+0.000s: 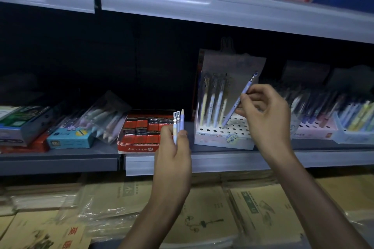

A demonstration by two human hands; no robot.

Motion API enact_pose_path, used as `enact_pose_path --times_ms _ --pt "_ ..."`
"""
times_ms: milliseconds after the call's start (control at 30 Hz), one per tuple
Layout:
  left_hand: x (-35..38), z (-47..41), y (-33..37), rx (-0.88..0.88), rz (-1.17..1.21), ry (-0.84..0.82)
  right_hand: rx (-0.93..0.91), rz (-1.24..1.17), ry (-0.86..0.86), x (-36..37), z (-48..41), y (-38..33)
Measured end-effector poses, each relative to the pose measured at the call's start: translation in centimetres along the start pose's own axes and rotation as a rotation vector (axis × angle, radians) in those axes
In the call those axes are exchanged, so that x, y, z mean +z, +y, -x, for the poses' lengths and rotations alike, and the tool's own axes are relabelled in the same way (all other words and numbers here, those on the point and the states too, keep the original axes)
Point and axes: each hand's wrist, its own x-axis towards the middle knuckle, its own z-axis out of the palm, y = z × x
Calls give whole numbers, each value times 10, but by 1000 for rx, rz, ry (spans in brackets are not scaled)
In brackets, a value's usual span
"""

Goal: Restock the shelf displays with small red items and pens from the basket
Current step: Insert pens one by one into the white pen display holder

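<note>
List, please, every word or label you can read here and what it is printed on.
"M G": front of the red tray, faint.
Chinese characters beside it: too blurred to read.
Front label of the pen stand: too small to read.
Label on the blue box: blurred.
Print on the brown notebooks below: blurred.

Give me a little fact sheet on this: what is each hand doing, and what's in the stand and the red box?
left hand: holds spare pens upright, in front of the red box
right hand: pinches one purple pen, tilted, tip down at a hole in the stand
stand: white, top full of holes, a few standing pens in its back row
red box: left of the stand, packed with small red items
stage: spare pens not yet placed
</note>
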Motion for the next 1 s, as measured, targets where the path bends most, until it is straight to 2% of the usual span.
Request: enact_pose_path --times_ms 733,1000 --pt "2 2 15 6 161 -137 -34 62 -82 11 -1 7" --pt "1 1 12 60 55 -126 39 127 -53 21 -1 25"
